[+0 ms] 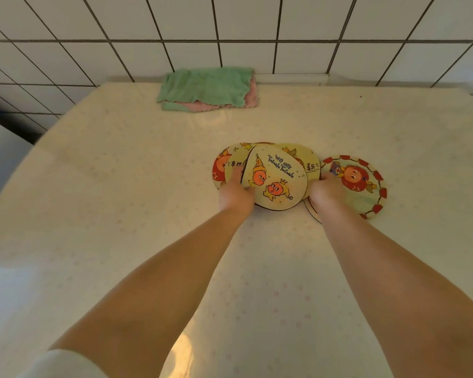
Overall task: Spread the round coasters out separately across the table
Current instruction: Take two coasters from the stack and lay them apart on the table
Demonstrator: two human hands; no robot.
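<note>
The Twinkle coaster (279,178), topmost of the overlapped coasters (310,159), is pinched by the left hand (235,193), while the red-bordered coaster (363,184) is touched by the right hand (325,192), grip indiscernible.

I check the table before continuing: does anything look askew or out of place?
The round cartoon-printed coasters overlap in a pile under the left hand and right hand; the red-bordered coaster lies half apart. Nothing looks damaged.
</note>
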